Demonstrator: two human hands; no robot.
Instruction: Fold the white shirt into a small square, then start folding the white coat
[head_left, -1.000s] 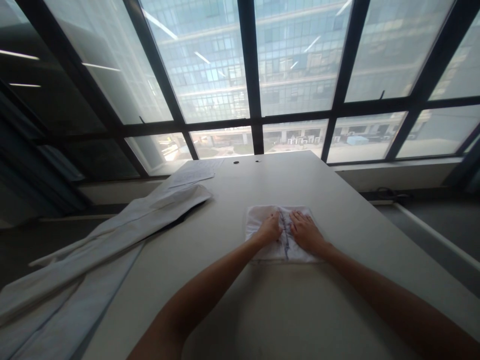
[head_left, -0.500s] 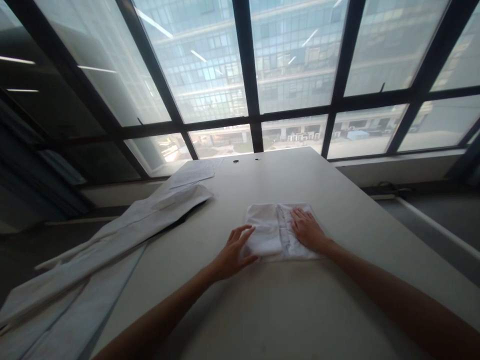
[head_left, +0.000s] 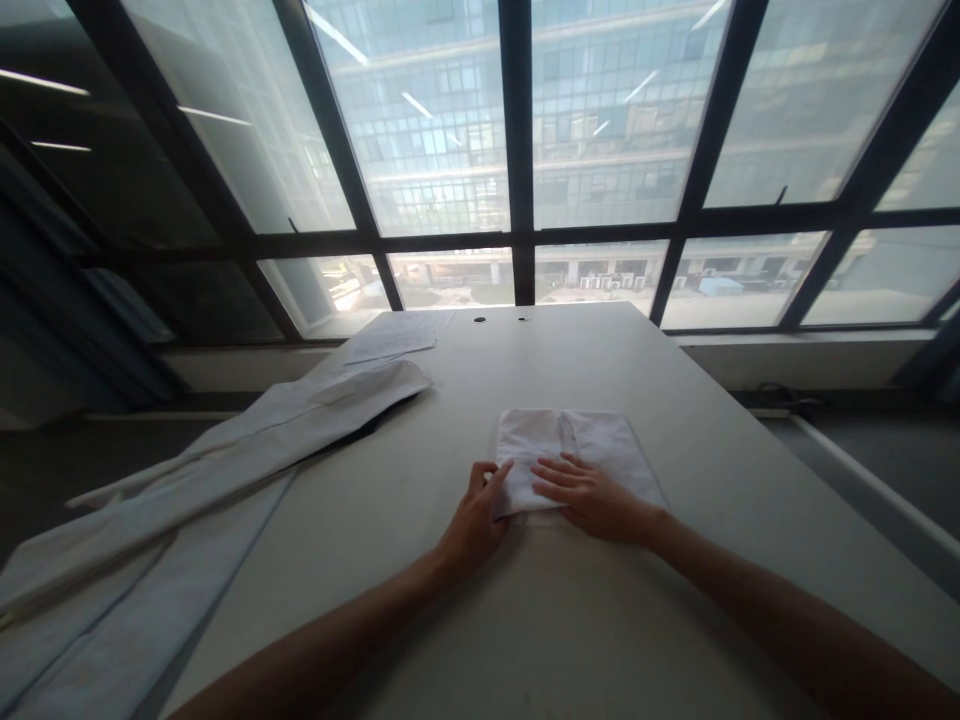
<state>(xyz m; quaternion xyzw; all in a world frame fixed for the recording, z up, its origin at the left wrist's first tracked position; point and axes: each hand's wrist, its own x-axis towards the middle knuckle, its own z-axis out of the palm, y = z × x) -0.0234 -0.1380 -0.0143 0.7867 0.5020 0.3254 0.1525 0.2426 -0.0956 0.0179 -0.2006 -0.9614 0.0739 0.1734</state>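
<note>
1. Cloth (head_left: 615,450), white, folded into a flat rectangle with a central seam; lies on the pale counter (head_left: 555,360), to the right of the other fabric.
2. Left hand (head_left: 480,520), at the cloth's near left corner; fingers bent, but whether they pinch the edge cannot be told.
3. Right hand (head_left: 589,495), palm down on the cloth's near part; fingers extended, slightly spread.
4. White fabric (head_left: 300,430), long, loosely laid along the counter's left side.
5. Papers (head_left: 394,335), beyond the white fabric.
</note>
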